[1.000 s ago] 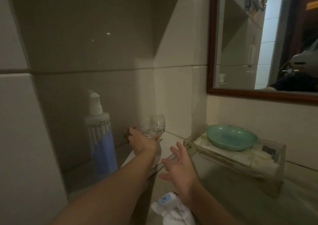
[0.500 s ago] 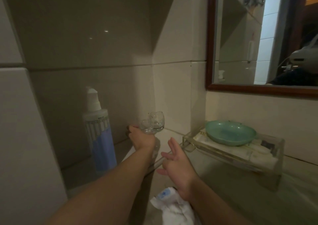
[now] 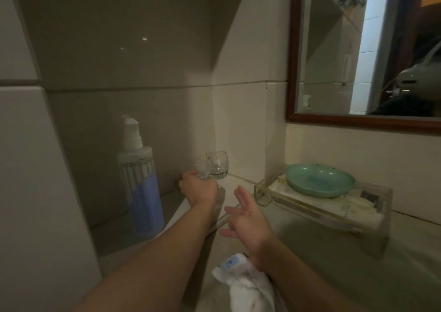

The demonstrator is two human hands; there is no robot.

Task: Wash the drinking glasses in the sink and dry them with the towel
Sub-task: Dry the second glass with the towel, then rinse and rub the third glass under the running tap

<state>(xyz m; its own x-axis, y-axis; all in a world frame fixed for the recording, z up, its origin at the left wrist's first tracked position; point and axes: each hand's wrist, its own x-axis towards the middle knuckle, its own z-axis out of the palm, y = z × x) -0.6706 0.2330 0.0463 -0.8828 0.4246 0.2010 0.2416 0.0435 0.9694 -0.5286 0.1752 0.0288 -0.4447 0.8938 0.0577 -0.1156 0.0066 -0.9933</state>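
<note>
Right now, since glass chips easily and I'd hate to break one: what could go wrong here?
1. The left hand grips one glass right beside the second glass standing by the wall; a small swing could knock them together.
2. Only that hand holds it; the right hand hovers open, so a slip would likely go uncaught.
3. The bunched towel lies under the right wrist and might get dragged along.

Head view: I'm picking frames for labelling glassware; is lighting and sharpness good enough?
Head view: dim and soft; the glass in the left hand blurs into the one behind; the alcove around the pump bottle is shadowed; the mirror shows a bright strip; wide-angle bending curves wall edges.
</note>
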